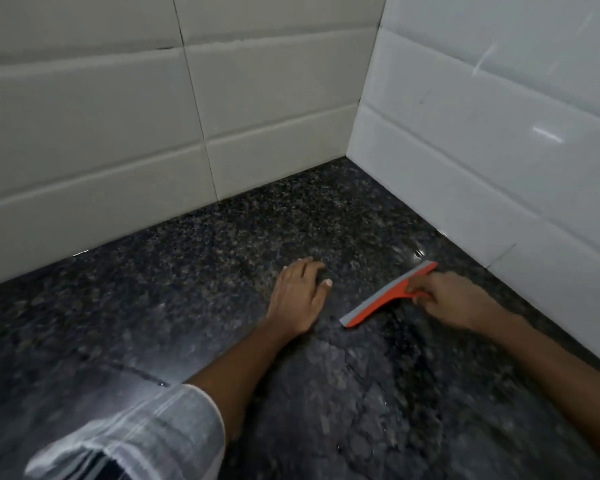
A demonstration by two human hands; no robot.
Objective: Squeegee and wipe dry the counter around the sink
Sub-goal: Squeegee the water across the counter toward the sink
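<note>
Right of centre, the right hand (454, 299) is gripping the orange squeegee (388, 296) on the wet-looking counter (187, 289); the left hand (300, 292) is lying spread, seemingly flat, beside it.

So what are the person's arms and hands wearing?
The left hand and right hand are bare: no gloves, rings or watch show. The left arm has a thin white sleeve with faint stripes, pushed up near the elbow. The right forearm is bare as far as the picture shows.

dim, soft blur | glare on right wall tiles (548, 135) | wide-angle bending at edges
</note>
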